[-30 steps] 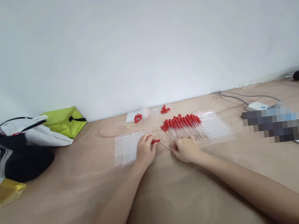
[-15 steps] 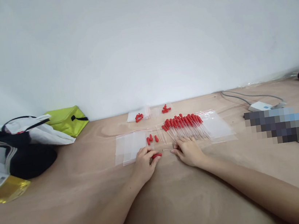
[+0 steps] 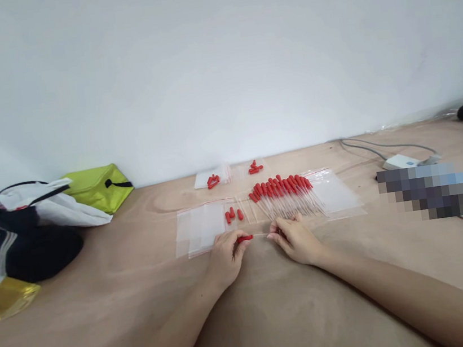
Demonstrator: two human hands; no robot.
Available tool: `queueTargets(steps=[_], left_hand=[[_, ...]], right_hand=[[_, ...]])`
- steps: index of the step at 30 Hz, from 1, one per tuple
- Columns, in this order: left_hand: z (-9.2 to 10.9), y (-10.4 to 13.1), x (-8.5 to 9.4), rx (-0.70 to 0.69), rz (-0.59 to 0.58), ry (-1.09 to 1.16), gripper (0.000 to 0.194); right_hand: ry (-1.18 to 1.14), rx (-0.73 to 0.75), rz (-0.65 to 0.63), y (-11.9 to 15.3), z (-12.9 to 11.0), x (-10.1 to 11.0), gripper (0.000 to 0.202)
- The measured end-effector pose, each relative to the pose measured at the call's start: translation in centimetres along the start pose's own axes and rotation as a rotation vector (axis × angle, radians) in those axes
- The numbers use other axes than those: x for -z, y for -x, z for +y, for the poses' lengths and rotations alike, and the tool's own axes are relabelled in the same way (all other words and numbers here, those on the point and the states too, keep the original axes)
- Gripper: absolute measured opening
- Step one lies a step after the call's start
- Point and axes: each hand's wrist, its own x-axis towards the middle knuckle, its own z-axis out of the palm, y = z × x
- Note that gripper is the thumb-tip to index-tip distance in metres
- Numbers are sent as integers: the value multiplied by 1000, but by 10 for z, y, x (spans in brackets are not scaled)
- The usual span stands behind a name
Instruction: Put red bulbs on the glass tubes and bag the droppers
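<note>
Between thumb and fingers, my left hand (image 3: 225,258) pinches a red rubber dropper bulb (image 3: 245,239). My right hand (image 3: 293,239) grips a thin, clear dropper tube (image 3: 260,234), whose left end meets the bulb's opening; how far inside it sits is too small to tell. Just beyond my right hand lies a row of droppers with red bulbs (image 3: 280,186). A few loose tubes (image 3: 247,211) lie left of that row. Past my left hand, 3 loose red bulbs (image 3: 232,213) rest at the edge of some clear zip bags (image 3: 200,229).
Farther back are two small bags with red bulbs on them (image 3: 213,180) (image 3: 255,166). Another clear bag (image 3: 336,194) lies beside the dropper row. A yellow-green pouch (image 3: 100,185) and black bag (image 3: 41,250) stand left. A power strip (image 3: 401,162) with cables sits right.
The bulb and the tube, apart before, now meet end to end. My right hand's fingers have drawn together on the tube. The view has shifted slightly.
</note>
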Motion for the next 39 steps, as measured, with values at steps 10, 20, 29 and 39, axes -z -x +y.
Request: queueTargets(steps=[10, 20, 29, 39], left_hand=[[4, -1, 3, -42, -75, 49, 18], [10, 2, 5, -110, -153, -5, 24], [5, 3, 1, -135, -93, -53, 22], [5, 4, -1, -201, -97, -55, 23]], right_hand=[[-150, 57, -51, -2, 6, 0, 21], [-46, 173, -57, -5, 9, 7, 19], [67, 190, -5, 2, 1, 6, 20], [33, 204, -68, 2, -7, 0, 28]])
